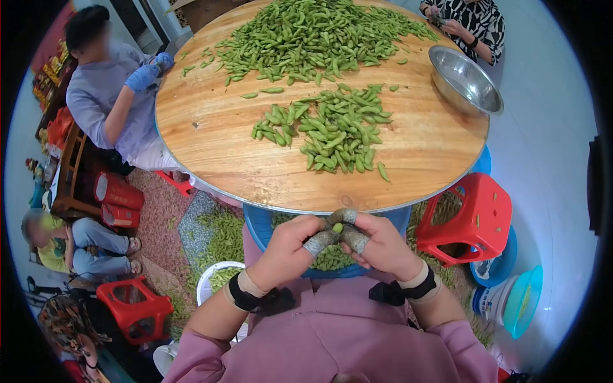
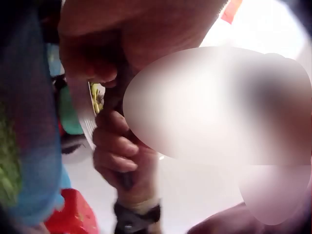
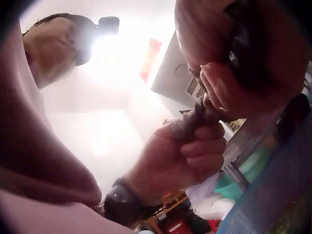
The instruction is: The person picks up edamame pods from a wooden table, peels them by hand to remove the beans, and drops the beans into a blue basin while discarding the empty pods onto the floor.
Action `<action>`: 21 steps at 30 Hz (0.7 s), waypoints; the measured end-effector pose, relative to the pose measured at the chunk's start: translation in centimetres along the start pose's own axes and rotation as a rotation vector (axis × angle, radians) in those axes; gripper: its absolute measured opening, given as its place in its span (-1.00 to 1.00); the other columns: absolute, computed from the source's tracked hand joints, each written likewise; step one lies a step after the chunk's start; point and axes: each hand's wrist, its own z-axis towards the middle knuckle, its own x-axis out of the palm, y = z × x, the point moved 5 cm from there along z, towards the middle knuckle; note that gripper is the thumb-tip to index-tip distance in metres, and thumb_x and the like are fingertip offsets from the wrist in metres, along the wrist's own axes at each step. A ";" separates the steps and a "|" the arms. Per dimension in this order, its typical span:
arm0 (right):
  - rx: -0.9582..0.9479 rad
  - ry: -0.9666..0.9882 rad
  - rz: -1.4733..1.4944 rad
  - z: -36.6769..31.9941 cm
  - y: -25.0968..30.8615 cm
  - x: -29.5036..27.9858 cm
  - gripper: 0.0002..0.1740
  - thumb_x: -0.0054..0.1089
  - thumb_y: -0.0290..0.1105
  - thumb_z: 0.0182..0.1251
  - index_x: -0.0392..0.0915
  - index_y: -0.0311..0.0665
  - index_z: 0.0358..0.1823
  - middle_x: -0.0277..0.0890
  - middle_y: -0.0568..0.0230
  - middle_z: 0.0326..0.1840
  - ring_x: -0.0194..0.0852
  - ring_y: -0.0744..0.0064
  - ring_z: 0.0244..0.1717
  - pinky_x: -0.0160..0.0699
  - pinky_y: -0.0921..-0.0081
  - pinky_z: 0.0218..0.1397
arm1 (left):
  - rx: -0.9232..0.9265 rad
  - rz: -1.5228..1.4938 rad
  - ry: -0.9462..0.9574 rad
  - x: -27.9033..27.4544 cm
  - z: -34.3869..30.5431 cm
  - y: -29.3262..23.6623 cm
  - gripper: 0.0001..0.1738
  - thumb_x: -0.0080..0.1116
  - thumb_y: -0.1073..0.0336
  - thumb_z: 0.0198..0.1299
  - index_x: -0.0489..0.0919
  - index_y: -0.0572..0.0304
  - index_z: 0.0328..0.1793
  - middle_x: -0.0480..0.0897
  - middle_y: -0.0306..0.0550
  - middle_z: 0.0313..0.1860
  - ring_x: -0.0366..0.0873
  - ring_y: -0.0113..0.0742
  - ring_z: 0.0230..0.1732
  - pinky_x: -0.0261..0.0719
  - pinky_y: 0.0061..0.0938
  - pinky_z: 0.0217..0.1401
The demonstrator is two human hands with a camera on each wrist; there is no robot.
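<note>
In the head view my left hand (image 1: 287,246) and right hand (image 1: 388,246) meet over a blue basin (image 1: 257,225) just below the table's near edge. Both pinch a small green edamame pod (image 1: 337,227) between thumbs and index fingers; only a rounded green bit of it shows. Grey, worn tape wraps the thumbs and index fingers. Shelled green beans (image 1: 332,260) lie in the basin beneath. On the round wooden table (image 1: 223,159) ahead is a small heap of edamame pods (image 1: 338,131). Both wrist views show the hands close together, with the pod hidden.
A larger pod pile (image 1: 313,38) covers the table's far side, with a steel bowl (image 1: 466,80) at its right edge. Red stools (image 1: 469,217) and a white basket (image 1: 214,274) flank me. A person in blue gloves (image 1: 143,76) sits at left, another person (image 1: 469,29) far right.
</note>
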 end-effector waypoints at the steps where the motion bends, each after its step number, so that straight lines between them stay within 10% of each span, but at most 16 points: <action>1: 0.001 -0.003 0.004 -0.1 -0.2 0.0 -0.57 -0.10 -0.55 0.33 0.43 -0.22 0.23 0.46 0.50 -0.43 0.27 0.77 -0.57 0.26 0.74 -0.55 | -0.001 -0.001 0.004 -0.2 0.0 -0.4 -0.87 0.12 0.35 0.25 0.57 0.27 -0.18 0.50 -0.12 -0.44 0.46 -0.27 -0.43 0.42 -0.38 -0.35; 3: 0.000 -0.008 0.086 -0.1 -0.7 0.3 -0.54 -0.12 -0.56 0.30 0.40 -0.21 0.24 0.47 0.51 -0.41 0.19 0.81 -0.62 0.19 0.77 -0.60 | -0.732 -0.698 0.096 0.8 -1.1 1.2 -0.88 0.02 0.41 0.31 0.56 0.26 -0.14 0.46 -0.24 -0.47 0.41 -0.44 -0.48 0.36 -0.54 -0.40; 7: -0.049 -0.081 -0.009 -0.1 -1.1 0.2 -0.49 -0.16 -0.58 0.24 0.38 -0.23 0.26 0.48 0.49 -0.38 0.22 0.79 -0.60 0.23 0.75 -0.58 | -0.679 -1.126 0.033 1.4 -1.7 2.3 -0.85 0.01 0.37 0.36 0.57 0.26 -0.11 0.47 -0.32 -0.44 0.34 -0.61 -0.48 0.27 -0.68 -0.41; 21: -0.154 -0.075 -0.179 -0.5 -0.4 0.3 -0.54 -0.13 -0.50 0.40 0.31 -0.23 0.33 0.46 0.46 -0.38 0.18 0.79 -0.66 0.20 0.79 -0.63 | -0.313 -0.259 0.023 0.5 -1.1 2.2 -0.82 0.10 0.43 0.26 0.58 0.32 -0.04 0.58 -0.14 -0.23 0.52 -0.42 -0.18 0.47 -0.53 -0.09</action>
